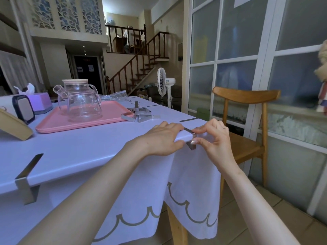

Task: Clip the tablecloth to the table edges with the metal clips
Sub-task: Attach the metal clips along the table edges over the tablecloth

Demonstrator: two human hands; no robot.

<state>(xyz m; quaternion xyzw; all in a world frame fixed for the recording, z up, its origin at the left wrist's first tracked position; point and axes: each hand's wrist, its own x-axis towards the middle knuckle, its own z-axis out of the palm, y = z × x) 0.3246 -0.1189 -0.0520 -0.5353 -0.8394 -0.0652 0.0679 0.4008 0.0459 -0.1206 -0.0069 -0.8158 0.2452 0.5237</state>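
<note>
A white tablecloth [79, 147] with a grey scalloped border covers the table and hangs over its near corner. At that corner my right hand [215, 138] pinches a metal clip [192, 145] that sits over the table edge. My left hand [161, 138] grips the clothed edge right beside the clip, fingers on top and thumb underneath. Another metal clip [28, 179] is fitted on the near edge at the left. Two flat clip tops [189, 119] show on the far right edge. Several loose clips [139, 113] lie in a pile on the cloth.
A pink tray [53, 123] carries two glass teapots [82, 103]. A purple tissue box [42, 103] and a white device [23, 108] stand at the left. A wooden chair [246, 147] stands close to the corner on the right, by the glass wall. A fan [164, 84] stands beyond.
</note>
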